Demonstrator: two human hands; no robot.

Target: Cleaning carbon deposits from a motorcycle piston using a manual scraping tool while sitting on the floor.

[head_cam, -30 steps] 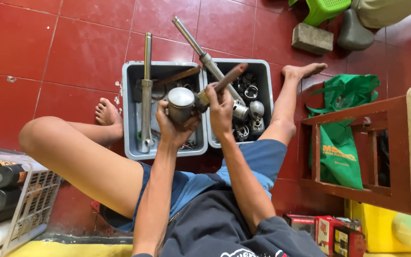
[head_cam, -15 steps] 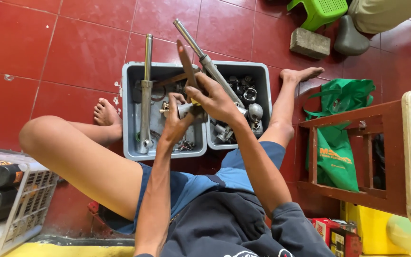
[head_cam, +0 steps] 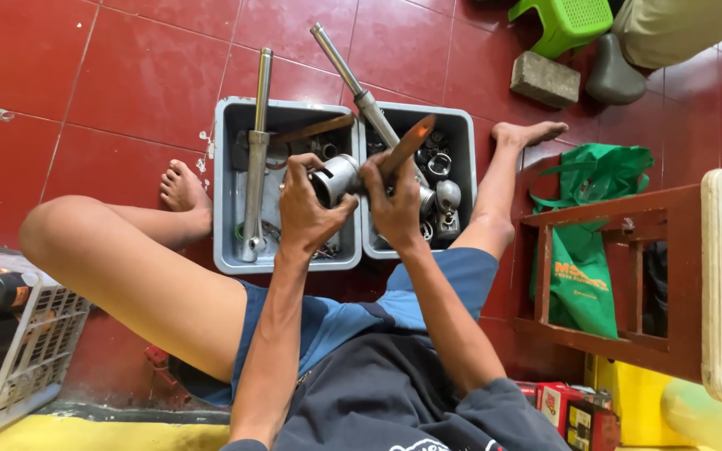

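The person sits on the red tiled floor (head_cam: 127, 75), legs spread so the two grey bins sit right between them, within easy reach. The left hand (head_cam: 307, 209) is wrapped around a short metal cylinder (head_cam: 338, 177), which looks like a piston, its open end tilted toward the face, held up just above the bins. The right hand (head_cam: 396, 205) is closed on a flat, rusty brown strip (head_cam: 407, 144), its near end meeting the cylinder, the far end angling up and away. That pairing reads like one hand steadying the part while the other works the tool against it.

Below, the left bin (head_cam: 227, 209) carries a long fork tube (head_cam: 254, 159) lying lengthwise; the right bin (head_cam: 464, 150) holds rings and small metal parts, with a second tube (head_cam: 353, 79) leaning out over its rim. A green bag (head_cam: 582, 276) slumps beside a red wooden frame (head_cam: 620, 217).
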